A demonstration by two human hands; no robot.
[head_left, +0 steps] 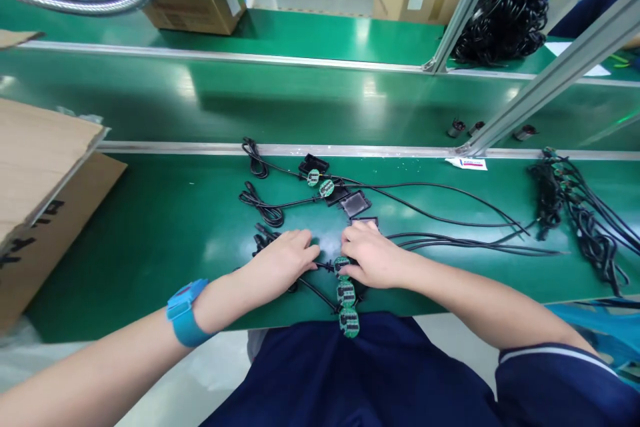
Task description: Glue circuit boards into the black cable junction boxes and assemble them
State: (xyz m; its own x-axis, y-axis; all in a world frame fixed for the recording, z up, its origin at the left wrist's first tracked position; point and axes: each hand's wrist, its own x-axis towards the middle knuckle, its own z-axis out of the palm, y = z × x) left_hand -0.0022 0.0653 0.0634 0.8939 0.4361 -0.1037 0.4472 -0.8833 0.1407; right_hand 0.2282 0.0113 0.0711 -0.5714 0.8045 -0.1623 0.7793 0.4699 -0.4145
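Observation:
My left hand (287, 257), with a blue wrist strap (187, 312), is closed with its thumb and fingers on a black cable (324, 267). That cable runs to a round green circuit board (342, 264), whose edge is pinched by my right hand (369, 255). Two more round circuit boards (346, 293) lie in a row below it, the nearest (349, 322) at the table's front edge. Just beyond my right fingers sits a black plastic case part (365, 221), partly hidden. Black cables (425, 243) stretch rightward from behind my right hand.
Farther up, two round boards (327, 188) with coiled cables (263, 205) lie beside open black cases (355, 203). Bundled cables with boards (575, 207) are at right. A cardboard box (60, 227) stands left. A metal post (550, 60) rises at right behind a white tube (467, 163).

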